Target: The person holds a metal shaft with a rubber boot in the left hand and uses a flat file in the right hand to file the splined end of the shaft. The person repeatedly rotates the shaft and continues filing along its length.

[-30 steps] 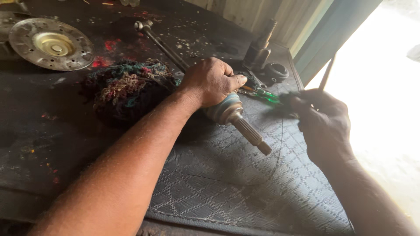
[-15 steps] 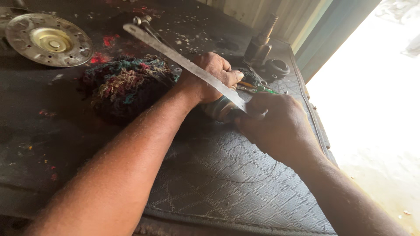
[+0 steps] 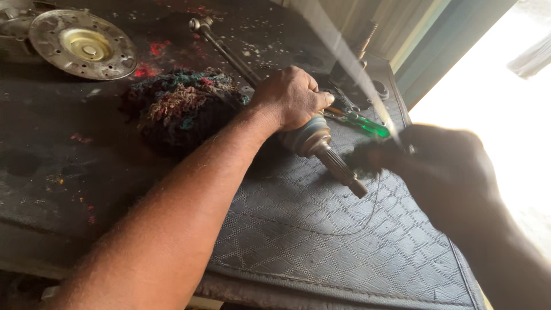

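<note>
My left hand (image 3: 290,97) is clamped over the fat end of the axle joint (image 3: 321,150), fingers wrapped narrow around its housing. The joint lies on the mat (image 3: 321,229) near the centre of my view, its splined stub pointing toward 4 o'clock. The thin shaft (image 3: 227,51) runs from under my hand toward 11 o'clock, ending in a small fitting at the top of the bench.

My right hand (image 3: 445,172) sits at 3 o'clock, dark against the glare from the doorway, closed on a long thin metal strip (image 3: 350,63). The strip is motion-blurred and streaks up toward 12 o'clock. A dark blurred tuft at my fingers sits just beside the stub's tip; I cannot tell whether it touches.

Between my hands, at about 2 o'clock from the joint, lies a green-handled screwdriver (image 3: 361,122). A thin wire (image 3: 344,229) curls over the mat below the stub.

At 9 o'clock from my left hand, just beside the wrist, is a heap of multicoloured rag waste (image 3: 181,106). Well off at 10 o'clock rests a round metal disc (image 3: 83,45) with holes near its rim. The bench (image 3: 69,155) is dark, with red flecks.
</note>
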Available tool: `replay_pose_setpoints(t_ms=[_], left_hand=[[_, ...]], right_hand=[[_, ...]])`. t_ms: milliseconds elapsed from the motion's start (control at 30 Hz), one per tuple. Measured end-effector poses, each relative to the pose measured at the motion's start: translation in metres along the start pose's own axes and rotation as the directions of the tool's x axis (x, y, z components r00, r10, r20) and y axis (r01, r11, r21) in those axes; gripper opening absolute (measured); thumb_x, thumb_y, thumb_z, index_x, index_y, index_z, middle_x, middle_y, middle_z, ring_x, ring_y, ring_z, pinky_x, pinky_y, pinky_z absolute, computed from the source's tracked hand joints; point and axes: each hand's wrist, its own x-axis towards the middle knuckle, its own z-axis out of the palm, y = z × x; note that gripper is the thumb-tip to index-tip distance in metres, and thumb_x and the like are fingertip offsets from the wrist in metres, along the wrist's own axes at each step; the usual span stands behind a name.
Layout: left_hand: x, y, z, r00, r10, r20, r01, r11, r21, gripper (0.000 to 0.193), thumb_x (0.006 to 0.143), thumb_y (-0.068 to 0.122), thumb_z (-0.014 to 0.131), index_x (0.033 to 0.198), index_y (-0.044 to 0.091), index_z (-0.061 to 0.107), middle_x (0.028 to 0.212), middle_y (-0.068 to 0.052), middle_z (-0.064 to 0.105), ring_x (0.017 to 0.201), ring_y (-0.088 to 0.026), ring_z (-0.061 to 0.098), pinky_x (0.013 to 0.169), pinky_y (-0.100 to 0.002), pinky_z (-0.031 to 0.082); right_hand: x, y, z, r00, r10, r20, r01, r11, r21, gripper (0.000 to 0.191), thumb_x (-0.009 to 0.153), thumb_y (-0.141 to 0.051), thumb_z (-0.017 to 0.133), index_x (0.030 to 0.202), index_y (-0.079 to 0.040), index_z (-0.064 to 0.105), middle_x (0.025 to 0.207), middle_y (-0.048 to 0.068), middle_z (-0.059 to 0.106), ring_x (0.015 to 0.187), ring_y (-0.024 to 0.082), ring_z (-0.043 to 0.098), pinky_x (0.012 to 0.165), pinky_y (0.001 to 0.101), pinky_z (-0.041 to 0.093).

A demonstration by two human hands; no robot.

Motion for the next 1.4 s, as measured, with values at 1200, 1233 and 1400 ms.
replay_pose_setpoints(t_ms=[1200,1233,1400], left_hand=[[0.010,-0.020,0.008,0.893,0.443,-0.075,-0.442,0.896,0.033,0.025,0.083,0.036,0.072,0.078,0.012,0.080,0.070,-0.008,0.074,0.062,-0.020,0.069,0.061,-0.036,0.054],[0.011,-0.020,0.009,0.840,0.538,-0.076,-0.531,0.842,0.092,0.024,0.085,0.034,0.070,0.080,0.013,0.080,0.072,-0.008,0.074,0.063,-0.020,0.068,0.061,-0.036,0.054],[0.007,-0.018,0.004,0.972,0.229,-0.051,-0.234,0.952,-0.195,0.029,0.073,0.039,0.072,0.070,0.012,0.080,0.064,-0.006,0.074,0.060,-0.017,0.070,0.059,-0.035,0.055]], right_hand=[[0.013,-0.026,0.000,0.991,0.126,0.044,-0.133,0.901,0.413,0.027,0.080,-0.031,0.078,0.078,-0.004,0.074,0.060,0.006,0.069,0.052,0.018,0.062,0.048,0.0418,0.048],[0.010,-0.023,0.000,0.987,0.149,0.062,-0.162,0.915,0.371,0.028,0.079,-0.032,0.079,0.078,-0.004,0.075,0.063,0.006,0.068,0.054,0.019,0.062,0.050,0.0425,0.049],[-0.016,-0.013,0.003,0.975,0.212,0.067,-0.212,0.977,-0.012,0.043,0.081,-0.050,0.084,0.076,-0.008,0.076,0.068,0.007,0.070,0.063,0.020,0.068,0.066,0.0398,0.052]])
